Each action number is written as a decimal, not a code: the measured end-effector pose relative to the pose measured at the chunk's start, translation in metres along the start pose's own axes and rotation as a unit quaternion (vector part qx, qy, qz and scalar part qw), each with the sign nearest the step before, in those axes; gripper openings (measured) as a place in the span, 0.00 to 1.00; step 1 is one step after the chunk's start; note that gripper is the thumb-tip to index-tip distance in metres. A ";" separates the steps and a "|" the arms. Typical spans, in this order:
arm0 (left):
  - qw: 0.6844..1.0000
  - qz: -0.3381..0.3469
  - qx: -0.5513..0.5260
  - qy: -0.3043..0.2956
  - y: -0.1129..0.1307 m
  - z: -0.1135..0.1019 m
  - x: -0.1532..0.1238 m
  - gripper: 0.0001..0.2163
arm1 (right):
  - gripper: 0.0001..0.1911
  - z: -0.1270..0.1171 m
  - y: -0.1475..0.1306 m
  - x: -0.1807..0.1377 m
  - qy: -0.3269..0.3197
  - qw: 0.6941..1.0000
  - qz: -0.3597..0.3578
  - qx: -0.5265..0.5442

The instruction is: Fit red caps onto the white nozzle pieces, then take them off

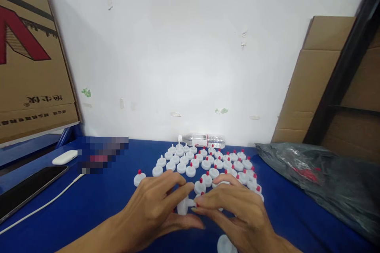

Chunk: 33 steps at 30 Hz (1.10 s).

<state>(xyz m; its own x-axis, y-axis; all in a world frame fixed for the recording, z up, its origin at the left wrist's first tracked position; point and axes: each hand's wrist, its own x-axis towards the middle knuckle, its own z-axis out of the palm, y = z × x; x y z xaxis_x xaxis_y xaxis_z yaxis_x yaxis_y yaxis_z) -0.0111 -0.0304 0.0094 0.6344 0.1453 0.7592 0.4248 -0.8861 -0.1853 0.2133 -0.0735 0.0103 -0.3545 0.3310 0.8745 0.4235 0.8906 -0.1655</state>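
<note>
Between the thumb and fingers of my left hand [154, 201] is a white plastic nozzle cap [183, 206], tipped on its side with the spout towards the right. My right hand [240, 205] pinches a small red tip [198, 204] at the end of that spout; whether it is seated cannot be made out. Behind both hands stand several rows of similar caps, some with red tips [207, 179] and others with bare white spouts [157, 170]. One red-tipped cap [139, 178] sits apart at the left. Another white cap [226, 244] lies below my right hand, partly cut off.
A clear plastic bottle [208, 140] lies against the wall. On the right, a dark plastic bag [329, 193] holds red pieces [307, 174]. A phone [28, 187], a white case [64, 157] and a white cable [44, 205] lie left on the blue table [97, 193].
</note>
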 end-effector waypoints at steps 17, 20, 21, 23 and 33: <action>0.997 0.024 0.027 -0.069 0.011 -0.008 0.012 0.23 | 0.17 0.005 0.000 -0.002 -0.115 0.986 -0.007 -0.118; 0.994 0.027 0.041 -0.096 0.011 -0.009 0.011 0.19 | 0.14 0.001 -0.003 0.000 -0.113 0.987 -0.001 -0.115; 0.995 0.015 0.042 -0.087 0.010 -0.008 0.010 0.19 | 0.14 0.000 -0.003 0.001 -0.108 0.987 0.002 -0.117; 0.997 -0.005 0.041 -0.064 0.006 -0.007 0.007 0.22 | 0.14 -0.002 -0.004 0.001 -0.100 0.988 0.008 -0.121; 1.000 -0.007 -0.019 0.010 0.011 -0.006 0.003 0.17 | 0.16 0.000 -0.005 -0.004 -0.092 0.990 0.000 -0.108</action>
<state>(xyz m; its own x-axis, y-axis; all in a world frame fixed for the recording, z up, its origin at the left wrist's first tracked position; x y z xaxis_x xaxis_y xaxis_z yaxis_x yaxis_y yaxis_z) -0.0087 -0.0425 0.0136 0.6158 0.1500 0.7735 0.4086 -0.9002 -0.1507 0.2128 -0.0791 0.0078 -0.4922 0.4000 0.7732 0.5854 0.8095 -0.0461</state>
